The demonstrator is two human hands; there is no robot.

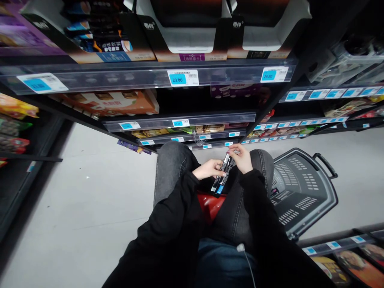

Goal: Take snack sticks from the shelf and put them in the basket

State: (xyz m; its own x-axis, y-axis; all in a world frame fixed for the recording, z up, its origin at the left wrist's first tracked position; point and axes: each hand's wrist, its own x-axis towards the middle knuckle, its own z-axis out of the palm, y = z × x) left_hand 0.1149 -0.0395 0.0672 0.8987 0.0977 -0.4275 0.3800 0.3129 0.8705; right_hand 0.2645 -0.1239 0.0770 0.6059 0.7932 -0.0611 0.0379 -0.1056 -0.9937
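I sit low in a shop aisle with my knees in grey jeans in front of me. Between my knees my two hands hold a stack of slim black snack packets (223,173) with blue and white print. My left hand (207,168) grips the packets from the left side, fingers curled round them. My right hand (241,157) pinches their upper end with fingers pressed together. Both arms wear black sleeves. A red seat (212,205) shows under my legs.
A dark grey shopping basket (303,192) with a handle stands on the floor by my right knee. Black shelves with boxed snacks and blue price tags (182,78) rise ahead and on both sides. Pale floor (90,200) stretches to my left.
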